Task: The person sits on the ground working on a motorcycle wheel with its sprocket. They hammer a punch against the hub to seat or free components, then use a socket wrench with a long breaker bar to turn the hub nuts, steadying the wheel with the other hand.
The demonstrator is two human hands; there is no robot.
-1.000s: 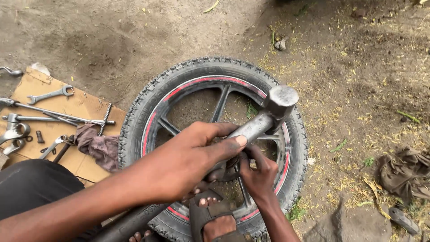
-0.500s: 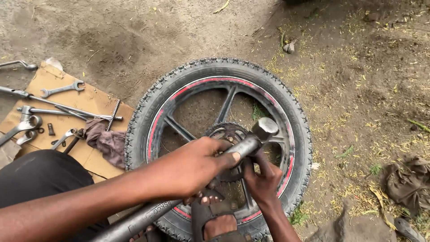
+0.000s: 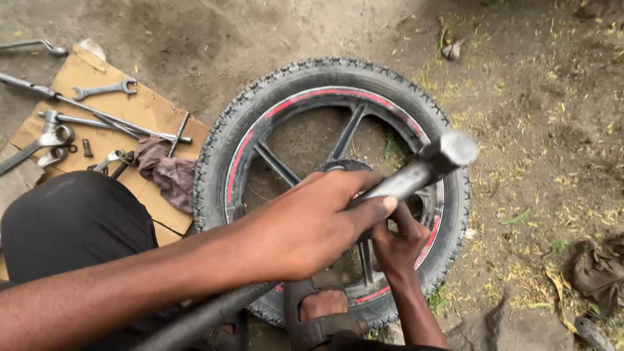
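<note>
Now | I see left hand (image 3: 312,227) fingers wrapped on hammer (image 3: 422,170), raised higher | right hand (image 3: 396,244) fingers pinching at motorcycle wheel (image 3: 260,110) hub.

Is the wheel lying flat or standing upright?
Flat. The wheel lies on its side on the dirt ground, its whole rim and spokes facing the camera, a sandalled foot on its near edge.

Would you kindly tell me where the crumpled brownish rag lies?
In the head view, the crumpled brownish rag lies left of the black tyre, on the cardboard sheet's edge.
</note>
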